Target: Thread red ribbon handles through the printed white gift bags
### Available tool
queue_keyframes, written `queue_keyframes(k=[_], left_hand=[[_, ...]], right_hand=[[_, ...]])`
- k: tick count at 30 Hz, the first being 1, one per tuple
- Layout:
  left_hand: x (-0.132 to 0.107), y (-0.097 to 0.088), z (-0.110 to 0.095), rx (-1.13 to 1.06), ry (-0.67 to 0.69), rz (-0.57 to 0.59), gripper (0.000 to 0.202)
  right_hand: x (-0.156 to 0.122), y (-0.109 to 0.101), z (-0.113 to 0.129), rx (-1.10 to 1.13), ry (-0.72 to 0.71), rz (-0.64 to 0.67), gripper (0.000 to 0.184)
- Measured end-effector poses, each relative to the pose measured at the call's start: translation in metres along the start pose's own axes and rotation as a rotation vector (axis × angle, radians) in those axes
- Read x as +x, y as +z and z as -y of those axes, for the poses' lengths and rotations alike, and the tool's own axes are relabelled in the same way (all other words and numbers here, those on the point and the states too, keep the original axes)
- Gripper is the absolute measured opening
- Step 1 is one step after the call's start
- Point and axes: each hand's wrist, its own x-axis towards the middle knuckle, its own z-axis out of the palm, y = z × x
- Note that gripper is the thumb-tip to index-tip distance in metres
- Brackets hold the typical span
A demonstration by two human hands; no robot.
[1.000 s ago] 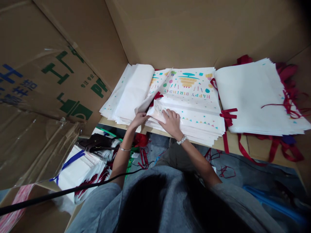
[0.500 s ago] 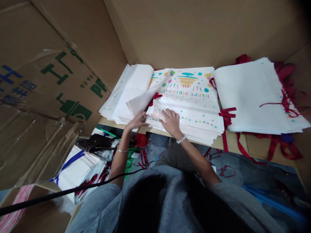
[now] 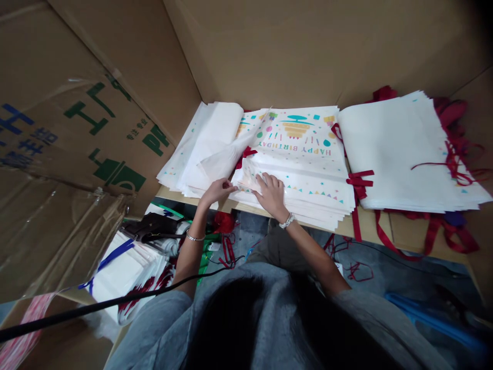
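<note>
A stack of white "HAPPY BIRTHDAY" printed sheets (image 3: 319, 177) lies on the middle of the table, its print upside down to me. My right hand (image 3: 272, 196) rests on the stack's near part, palm down and fingers slightly bent. At the left near corner of the stack is my left hand (image 3: 219, 191), thumb and fingers pinched together; what they hold, if anything, I cannot make out. A thin white sheet (image 3: 225, 159) stands folded up just beyond the left hand. Beside it a red ribbon (image 3: 246, 154) shows between the layers.
White sheets (image 3: 210, 133) lie in a pile at the left. On the right is another white stack (image 3: 396, 154) with red ribbons (image 3: 429, 234) hanging over the table edge. Cardboard walls (image 3: 308, 51) enclose the table. A black cable (image 3: 127, 298) crosses low on the left.
The fingers of my left hand have shifted slightly and drawn together at the stack's corner. My right hand stays in place on the stack.
</note>
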Motion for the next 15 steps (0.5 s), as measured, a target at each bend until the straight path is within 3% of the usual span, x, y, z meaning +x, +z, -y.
queue_keyframes(k=[8,12,15], left_hand=[[0.007,0.005,-0.002,-0.050,-0.016,-0.013,0.036],[0.011,0.006,0.000,-0.131,-0.098,0.069,0.033],[0.014,0.008,0.000,-0.189,-0.166,0.101,0.026]], right_hand=[[0.000,0.000,0.000,-0.004,-0.001,-0.001,0.060],[-0.001,0.001,-0.001,-0.002,-0.009,-0.015,0.061],[-0.002,0.003,-0.001,-0.005,-0.009,-0.017,0.073]])
